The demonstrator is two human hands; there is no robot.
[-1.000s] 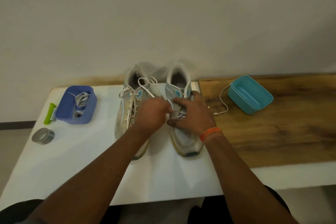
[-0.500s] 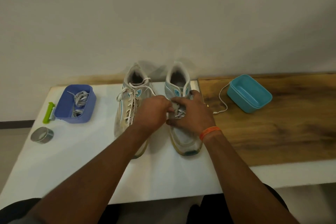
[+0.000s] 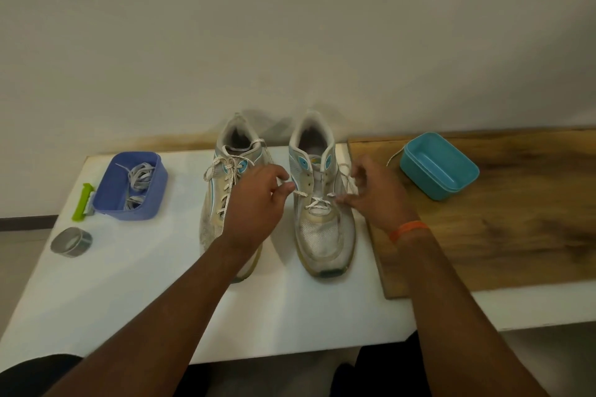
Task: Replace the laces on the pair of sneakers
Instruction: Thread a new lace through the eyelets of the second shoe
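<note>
Two worn white sneakers with teal accents stand side by side on the white table (image 3: 135, 293), toes toward me. The left sneaker (image 3: 222, 190) is fully laced with a white lace. The right sneaker (image 3: 319, 229) has its white lace (image 3: 317, 201) threaded only through the lowest eyelets. My left hand (image 3: 254, 206) pinches the left end of that lace just beside the shoe. My right hand (image 3: 374, 200) pinches the right end on the shoe's other side. Both ends are pulled outward and taut.
A purple tub (image 3: 132, 187) holding loose white laces sits at the left, with a green tool (image 3: 82, 201) and a grey tape roll (image 3: 71, 242) beside it. An empty teal tub (image 3: 438, 166) stands on a wooden board (image 3: 516, 229) at the right, a thin lace trailing behind it.
My hands were together over the right sneaker's tongue; they have now moved apart to either side of the shoe, drawing the lace ends outward.
</note>
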